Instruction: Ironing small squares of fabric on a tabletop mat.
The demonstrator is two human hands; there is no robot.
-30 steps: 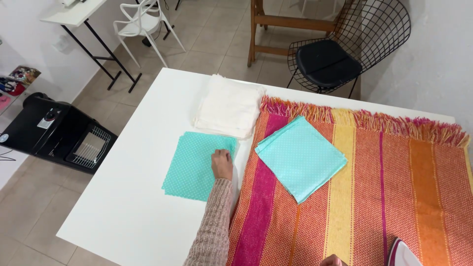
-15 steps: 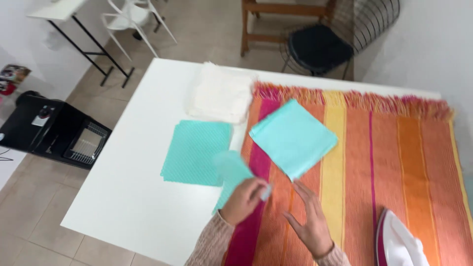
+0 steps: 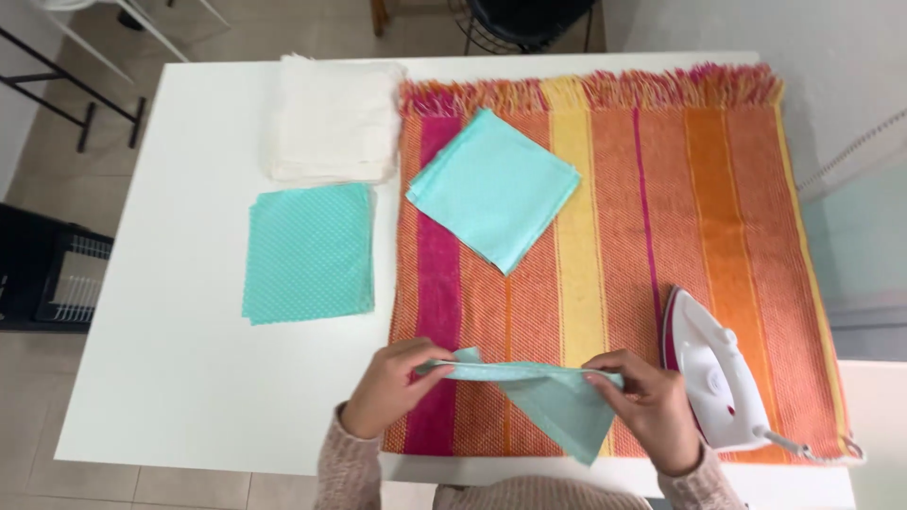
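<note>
My left hand (image 3: 389,385) and my right hand (image 3: 644,401) hold one light teal cloth (image 3: 557,401) stretched between them, just above the near edge of the striped orange, pink and yellow mat (image 3: 614,236). Each hand pinches a corner, and the rest of the cloth hangs down in a point. A stack of plain teal cloths (image 3: 493,185) lies on the mat at the back. To the left, on the white table (image 3: 179,368), sits a pile of dotted teal cloths (image 3: 310,251).
A white and red iron (image 3: 714,376) rests on the mat just right of my right hand. A stack of white cloths (image 3: 334,117) sits at the back left of the table. A black crate (image 3: 47,274) stands on the floor to the left.
My left hand lifted a cloth off the dotted teal pile and carried it toward me. My right hand came in and took its other end. The view shifted toward the table.
</note>
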